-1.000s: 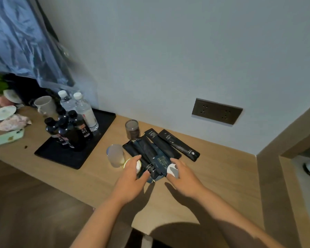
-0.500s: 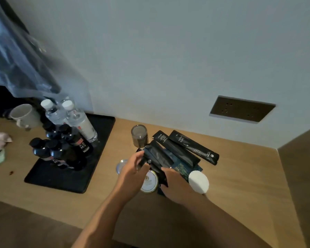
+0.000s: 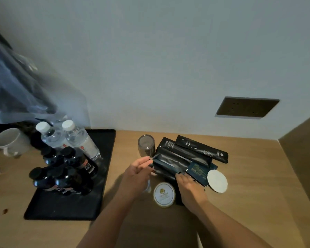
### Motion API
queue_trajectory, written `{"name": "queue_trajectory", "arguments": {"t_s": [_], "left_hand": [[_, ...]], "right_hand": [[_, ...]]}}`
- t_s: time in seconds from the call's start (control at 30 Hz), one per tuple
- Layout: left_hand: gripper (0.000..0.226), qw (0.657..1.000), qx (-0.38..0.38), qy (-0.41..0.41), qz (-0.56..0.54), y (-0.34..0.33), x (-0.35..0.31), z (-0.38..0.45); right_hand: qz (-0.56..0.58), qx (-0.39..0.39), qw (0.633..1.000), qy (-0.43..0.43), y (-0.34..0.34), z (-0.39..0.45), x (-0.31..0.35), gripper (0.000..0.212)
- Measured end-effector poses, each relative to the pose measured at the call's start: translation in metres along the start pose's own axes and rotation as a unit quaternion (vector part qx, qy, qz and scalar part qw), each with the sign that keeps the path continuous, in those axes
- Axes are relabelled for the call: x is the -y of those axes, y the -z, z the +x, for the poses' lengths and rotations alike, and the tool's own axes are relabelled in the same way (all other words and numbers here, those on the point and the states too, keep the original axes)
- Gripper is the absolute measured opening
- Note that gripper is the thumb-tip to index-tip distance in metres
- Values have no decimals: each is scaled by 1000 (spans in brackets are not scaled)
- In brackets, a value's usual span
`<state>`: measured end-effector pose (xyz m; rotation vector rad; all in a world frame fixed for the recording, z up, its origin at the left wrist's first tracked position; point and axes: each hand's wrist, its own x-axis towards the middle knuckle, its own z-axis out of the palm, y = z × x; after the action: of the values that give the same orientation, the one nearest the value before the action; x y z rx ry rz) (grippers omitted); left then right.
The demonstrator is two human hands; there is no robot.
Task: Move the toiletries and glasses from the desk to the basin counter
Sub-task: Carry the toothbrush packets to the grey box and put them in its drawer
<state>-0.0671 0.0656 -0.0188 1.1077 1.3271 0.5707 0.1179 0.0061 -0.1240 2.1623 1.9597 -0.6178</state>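
Here, two bare hands reach into a pile of black toiletry packets (image 3: pixel 175 159) on the light wooden desk (image 3: pixel 258 185).

The left hand (image 3: pixel 137 173) pinches the left edge of the pile with curled fingers. The right hand (image 3: pixel 191 187) lies on the pile's near side, fingers bent over a packet; I cannot tell if it grips. A long black toothbrush packet (image 3: pixel 202 148) lies at the back. A clear drinking glass (image 3: pixel 146 145) stands just behind the left hand. A round white paper lid (image 3: pixel 217 181) and a round gold-rimmed lid (image 3: pixel 164 194) lie close by. Dark and clear bottles stand on a black tray (image 3: pixel 64 210).
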Motion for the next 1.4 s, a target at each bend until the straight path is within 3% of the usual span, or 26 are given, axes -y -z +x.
{"name": "queue_trajectory", "arguments": {"t_s": [0.13,0.2,0.27,0.37,0.43,0.5,0.67,0.77,0.97,1.07,1.17,1.23,1.33,1.4], "left_hand": [[26,1000,18,-1,7,7,-1,-1],[26,1000,22,10,-9,7,-1,0],[30,999,30,13,-33,5,-2,2],[26,995,51,20,-86,1,-2,6],[24,992,55,25,-112,-5,-4,9],[26,988,69,22,-133,-13,-8,12],[21,982,120,-10,-147,-27,-18,17],[20,984,100,-24,-144,-30,-20,20],[17,984,39,-33,-172,-17,-36,31],[15,985,13,-38,-168,-7,-40,41],[14,983,-7,-6,-185,2,-38,49],[17,982,-2,-15,-190,7,-38,52],[32,978,9,-32,-206,13,-42,52],[24,975,3,-35,-219,17,-41,55]], "right_hand": [[14,-41,998,-52,15,1,-4,54],[114,-87,985,-98,22,-1,-4,44],[280,-125,943,-129,30,-7,-2,31],[500,-145,842,-141,57,-27,8,23],[619,-120,767,-118,76,-42,18,24],[684,-86,719,-88,90,-52,25,26],[725,-33,685,-65,98,-57,38,23],[740,-10,670,-58,96,-55,47,14],[654,-72,745,-111,107,-29,25,14],[502,-129,845,-134,102,-5,10,14],[343,-71,932,-94,89,21,8,31],[227,-35,972,-54,76,40,12,48],[78,20,996,-36,56,60,20,71],[9,50,997,-54,48,67,23,85]]}}
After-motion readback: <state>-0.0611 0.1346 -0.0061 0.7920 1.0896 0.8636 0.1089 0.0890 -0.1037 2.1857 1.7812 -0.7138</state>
